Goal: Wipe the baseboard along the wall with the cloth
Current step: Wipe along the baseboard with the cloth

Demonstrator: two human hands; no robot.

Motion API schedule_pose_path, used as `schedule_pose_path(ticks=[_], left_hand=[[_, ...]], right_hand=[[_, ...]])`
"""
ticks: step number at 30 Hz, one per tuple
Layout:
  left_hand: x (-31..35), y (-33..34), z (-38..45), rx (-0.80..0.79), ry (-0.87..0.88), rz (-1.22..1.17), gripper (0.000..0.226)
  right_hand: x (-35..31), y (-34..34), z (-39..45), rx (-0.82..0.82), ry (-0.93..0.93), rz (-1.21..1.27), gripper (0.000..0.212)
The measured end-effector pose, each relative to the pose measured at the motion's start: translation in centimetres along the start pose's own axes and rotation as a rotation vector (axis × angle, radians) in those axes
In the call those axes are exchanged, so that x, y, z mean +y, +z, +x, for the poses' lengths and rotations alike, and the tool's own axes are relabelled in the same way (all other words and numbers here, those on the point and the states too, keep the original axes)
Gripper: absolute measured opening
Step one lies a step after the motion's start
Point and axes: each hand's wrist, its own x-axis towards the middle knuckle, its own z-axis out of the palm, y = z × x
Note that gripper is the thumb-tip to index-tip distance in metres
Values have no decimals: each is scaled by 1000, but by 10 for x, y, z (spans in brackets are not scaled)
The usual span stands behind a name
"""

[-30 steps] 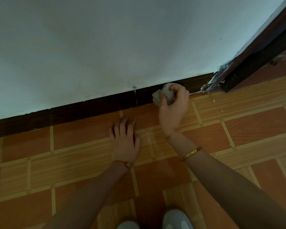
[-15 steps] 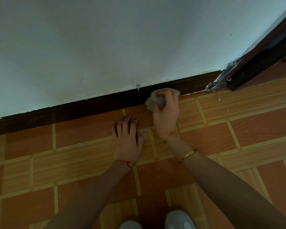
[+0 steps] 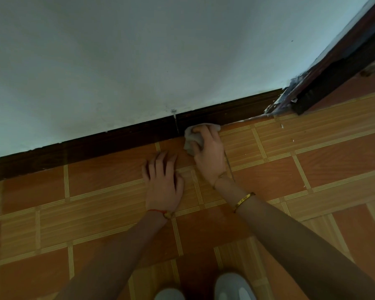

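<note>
A dark brown baseboard (image 3: 108, 146) runs along the foot of a pale wall, rising toward the right. My right hand (image 3: 208, 152) grips a bunched white cloth (image 3: 192, 138) and presses it against the bottom of the baseboard, just right of a vertical seam in the board. The cloth shows at the left side and above my fingers; the rest is hidden in my palm. My left hand (image 3: 164, 182) lies flat on the tiled floor, fingers spread, a little below and left of the cloth.
The floor (image 3: 52, 213) is orange and tan tile. A dark door frame (image 3: 325, 89) with chipped paint stands at the baseboard's right end. The toes of my two grey shoes (image 3: 232, 286) show at the bottom edge.
My right hand has slid the cloth leftward along the baseboard and down to its lower edge near the seam. My left hand has stayed planted on the floor.
</note>
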Motion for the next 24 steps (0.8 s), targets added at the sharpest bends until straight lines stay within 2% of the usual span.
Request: schedule_pose_path(ticks=[8, 15, 20, 24], left_hand=[[1, 1, -1, 4, -13, 5, 49], [2, 0, 0, -13, -21, 6, 49], [2, 0, -1, -12, -19, 9, 48], [1, 0, -1, -20, -21, 6, 50]], right_hand=[[53, -71, 33, 338, 254, -112, 30], [72, -101, 58, 567, 452, -79, 35], [57, -91, 53, 573, 418, 24, 29], [34, -89, 49, 636, 304, 77, 27]])
